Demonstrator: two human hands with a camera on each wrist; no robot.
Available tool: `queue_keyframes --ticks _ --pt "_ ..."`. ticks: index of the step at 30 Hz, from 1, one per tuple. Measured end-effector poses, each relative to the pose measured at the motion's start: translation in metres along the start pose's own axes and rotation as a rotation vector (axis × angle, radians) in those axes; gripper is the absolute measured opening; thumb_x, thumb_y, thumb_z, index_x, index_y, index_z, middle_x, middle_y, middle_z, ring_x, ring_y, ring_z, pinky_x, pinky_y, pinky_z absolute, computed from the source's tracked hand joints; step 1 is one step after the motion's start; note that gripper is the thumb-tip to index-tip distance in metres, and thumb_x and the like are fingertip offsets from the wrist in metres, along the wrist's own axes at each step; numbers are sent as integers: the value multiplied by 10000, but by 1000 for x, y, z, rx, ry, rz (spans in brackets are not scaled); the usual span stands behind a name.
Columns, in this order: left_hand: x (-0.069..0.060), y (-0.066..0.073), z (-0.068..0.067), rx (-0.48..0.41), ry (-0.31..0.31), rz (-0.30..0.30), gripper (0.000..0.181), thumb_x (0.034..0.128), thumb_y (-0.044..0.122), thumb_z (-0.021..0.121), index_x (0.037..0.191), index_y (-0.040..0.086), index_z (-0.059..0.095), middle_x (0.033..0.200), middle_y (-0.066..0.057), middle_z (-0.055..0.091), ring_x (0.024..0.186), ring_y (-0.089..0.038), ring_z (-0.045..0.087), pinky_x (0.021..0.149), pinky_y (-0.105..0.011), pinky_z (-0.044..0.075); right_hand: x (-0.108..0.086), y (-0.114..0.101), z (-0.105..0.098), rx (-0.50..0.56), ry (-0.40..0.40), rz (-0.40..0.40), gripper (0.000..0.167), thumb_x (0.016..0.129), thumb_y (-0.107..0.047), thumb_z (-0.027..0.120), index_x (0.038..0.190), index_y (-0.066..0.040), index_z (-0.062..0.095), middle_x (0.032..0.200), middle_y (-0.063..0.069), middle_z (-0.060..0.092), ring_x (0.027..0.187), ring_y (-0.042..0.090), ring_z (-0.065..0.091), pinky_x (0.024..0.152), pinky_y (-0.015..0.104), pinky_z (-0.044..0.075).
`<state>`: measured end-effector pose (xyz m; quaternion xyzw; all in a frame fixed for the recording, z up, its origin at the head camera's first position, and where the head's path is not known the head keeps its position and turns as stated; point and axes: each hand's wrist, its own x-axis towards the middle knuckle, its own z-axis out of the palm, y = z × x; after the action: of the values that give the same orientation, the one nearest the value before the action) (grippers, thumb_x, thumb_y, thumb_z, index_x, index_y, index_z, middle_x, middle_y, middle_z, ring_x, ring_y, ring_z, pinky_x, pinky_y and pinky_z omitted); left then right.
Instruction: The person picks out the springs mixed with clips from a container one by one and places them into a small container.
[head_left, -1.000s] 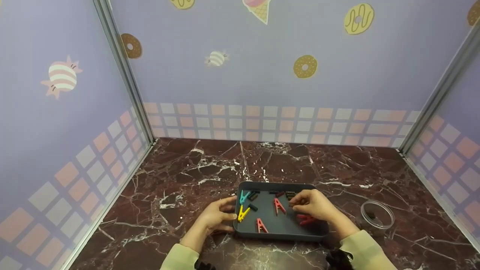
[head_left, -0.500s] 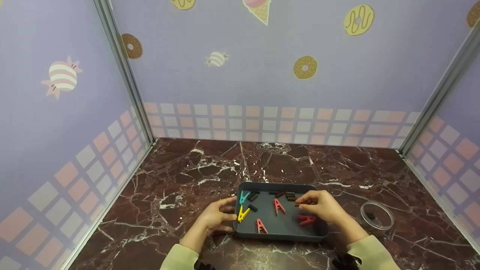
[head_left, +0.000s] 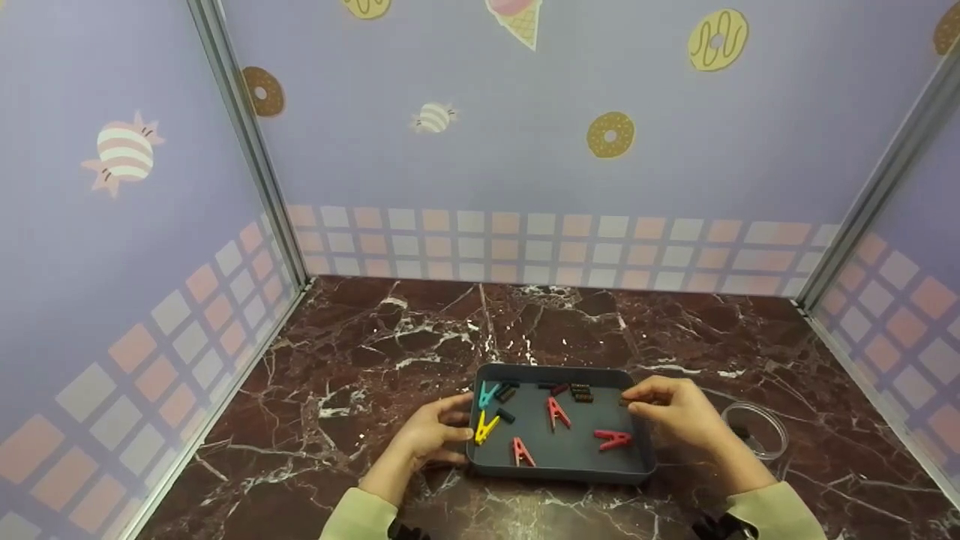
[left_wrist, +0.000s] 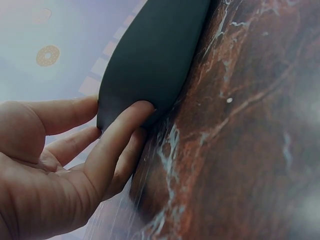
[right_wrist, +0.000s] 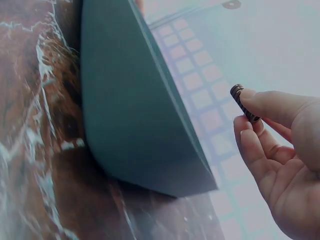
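Note:
My right hand (head_left: 669, 411) pinches a small dark striped cylinder (right_wrist: 243, 102) between thumb and fingertips, above the right wall of a dark grey tray (head_left: 559, 452). At the tray's left wall, my left hand (head_left: 429, 433) rests with spread fingers touching the outside and the thumb at the rim. Inside lie a teal clothespin (head_left: 487, 394), a yellow clothespin (head_left: 487, 427) and red clothespins (head_left: 613, 439). Several small dark cylinders lie toward the back, some in a short stack of rows (head_left: 581, 392), others by the teal clothespin.
A round clear container (head_left: 780, 427) stands right of the tray, partly behind my right forearm, with something dark in it. The marbled tabletop (head_left: 405, 337) is bounded by patterned walls (head_left: 525, 150) at the back and sides.
My right hand has lifted the dark cylinder and moved right, from over the tray's interior to its right rim, uncovering the stacked cylinders and a red clothespin. My left hand stays put.

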<state>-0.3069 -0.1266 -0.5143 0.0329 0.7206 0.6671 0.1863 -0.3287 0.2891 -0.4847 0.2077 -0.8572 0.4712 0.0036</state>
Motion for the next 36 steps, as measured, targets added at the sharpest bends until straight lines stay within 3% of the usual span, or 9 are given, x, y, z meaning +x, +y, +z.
queue_keyframes --ticks 9,17,23,27,30,36 --pt "0 -1 0 5 -13 1 692 953 -21 668 1582 46 388 1471 -314 505 1091 -291 701 721 -461 651 -22 9 -29 -47 134 -16 186 913 -110 775 1066 -4 782 1030 130 773 774 11 677 637 199 565" --pt "1 -1 0 -9 -15 4 694 949 -26 669 1580 45 390 1469 -315 508 1084 -289 700 717 -461 649 -45 15 -59 -129 210 121 240 926 -205 774 1121 -65 784 1077 60 783 792 37 678 652 226 562" --pt "1 -2 0 0 -10 3 692 947 -25 672 1578 50 397 1475 -314 504 1109 -299 694 727 -468 648 -62 24 -80 -160 225 210 308 946 -260 758 1177 -57 761 1027 53 788 677 44 631 529 244 514" --pt "2 -2 0 -4 -11 4 691 946 -31 668 1577 45 396 1473 -316 504 1113 -304 692 734 -474 647 -73 30 -90 -140 220 274 375 951 -308 753 1221 -47 740 1013 -1 783 726 67 677 601 260 587" --pt "3 -3 0 -5 -11 4 690 947 -34 665 1578 44 395 1471 -317 506 1112 -306 693 729 -469 648 -79 34 -95 -156 213 285 392 955 -316 748 1231 -38 734 1054 9 784 860 80 731 723 269 625" --pt "2 -2 0 -12 -13 1 693 948 -31 667 1580 47 393 1462 -313 516 1098 -303 699 725 -467 648 -86 40 -100 -220 209 324 369 949 -302 755 1208 -40 746 1056 88 774 816 82 719 671 280 612"
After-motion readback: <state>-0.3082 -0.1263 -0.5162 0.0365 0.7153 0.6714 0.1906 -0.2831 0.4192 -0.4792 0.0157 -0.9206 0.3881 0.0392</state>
